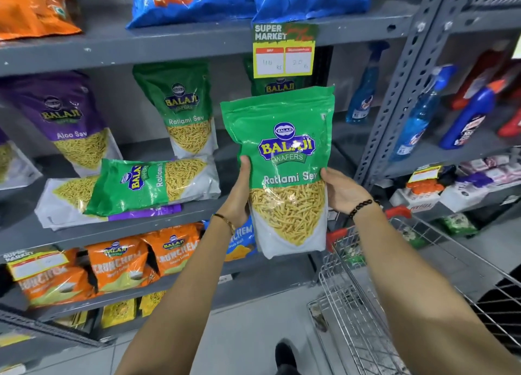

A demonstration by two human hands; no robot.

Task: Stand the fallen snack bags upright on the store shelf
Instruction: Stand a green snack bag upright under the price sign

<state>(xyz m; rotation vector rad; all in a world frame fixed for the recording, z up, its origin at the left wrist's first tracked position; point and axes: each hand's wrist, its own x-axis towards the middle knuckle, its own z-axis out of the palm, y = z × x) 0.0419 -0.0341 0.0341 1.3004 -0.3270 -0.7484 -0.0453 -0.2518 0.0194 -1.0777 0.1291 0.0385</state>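
A supermarket aisle, grey steel shelving stocked with snack packets, a wire trolley at my right. My left hand and right hand clasp the two side edges of a green Ratlami Sev bag, thumbs at the front, fingers hidden behind it. I hold the packet upright in the air, in front of the middle shelf and clear of its board, its white base hanging below the shelf's front lip.

Behind it stands another green bag, mostly hidden by a yellow price tag. To the left a further Ratlami Sev packet stands upright, and a purple Aloo Sev bag leans back beside it. Two packets lie flat at the shelf front: a green fallen bag resting on top of a second fallen bag, whose purple end shows beneath.

The risk, as I judge it, sits in the set-down. The loose filling has settled low, so the base may bulge unevenly and tip the packet forward off the shelf. The hanging tag could catch its top edge on the way in. A nudge against the bag behind might topple that one too.
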